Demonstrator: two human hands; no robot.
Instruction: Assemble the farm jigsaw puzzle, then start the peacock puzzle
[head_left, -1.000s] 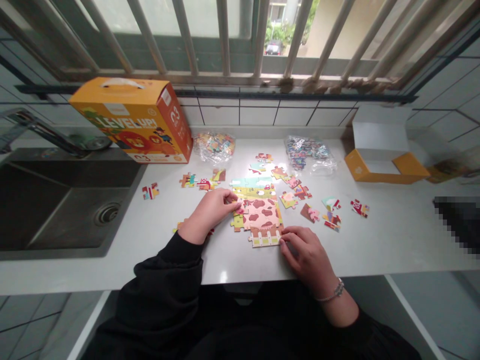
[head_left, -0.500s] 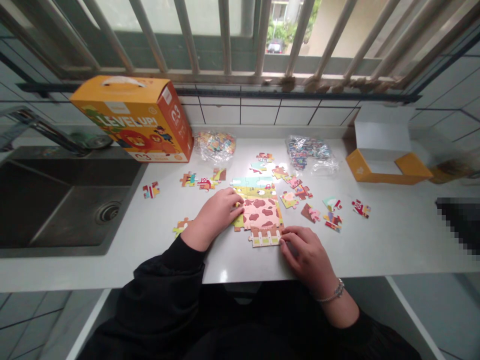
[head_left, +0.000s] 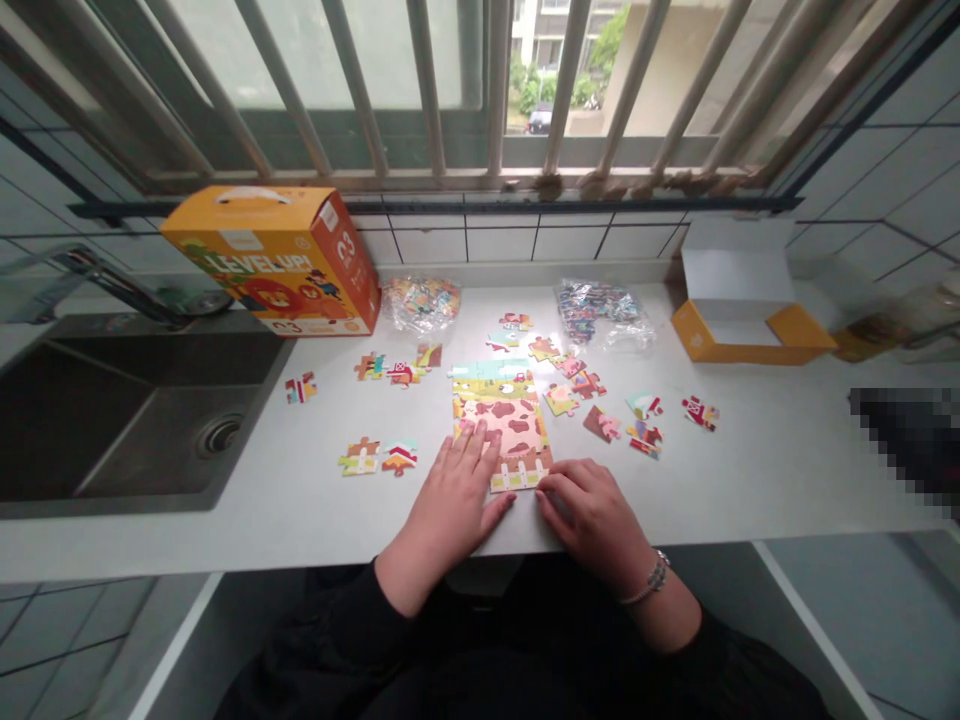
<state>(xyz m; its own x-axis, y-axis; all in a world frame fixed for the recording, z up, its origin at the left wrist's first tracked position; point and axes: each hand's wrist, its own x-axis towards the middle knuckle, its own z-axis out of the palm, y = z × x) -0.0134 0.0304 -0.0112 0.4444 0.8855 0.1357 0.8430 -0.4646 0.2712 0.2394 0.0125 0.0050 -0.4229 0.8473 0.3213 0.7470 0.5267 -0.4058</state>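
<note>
A partly assembled jigsaw puzzle (head_left: 517,415) lies flat on the counter, showing a pink body with brown patches above a white fence. My left hand (head_left: 459,495) rests palm down over its lower left part, fingers stretched out and hiding some pieces. At the lower right corner, my right hand (head_left: 596,510) has bent fingers pinched against the fence edge. Loose jigsaw pieces (head_left: 602,423) are scattered to the right. Left of the puzzle lie a fence piece (head_left: 361,457) and a red-roof piece (head_left: 400,457), with several more pieces (head_left: 405,374) further back.
An orange puzzle box (head_left: 277,275) stands at the back left, beside the dark sink (head_left: 150,410). Two clear bags of pieces, one on the left (head_left: 421,303) and one on the right (head_left: 604,312), lie near the wall. An open orange box (head_left: 757,335) sits at the back right.
My left hand has moved from the puzzle's left edge down onto its lower left part and flattened. The fence strip now sits flush with the rows above. My right hand stays at the corner.
</note>
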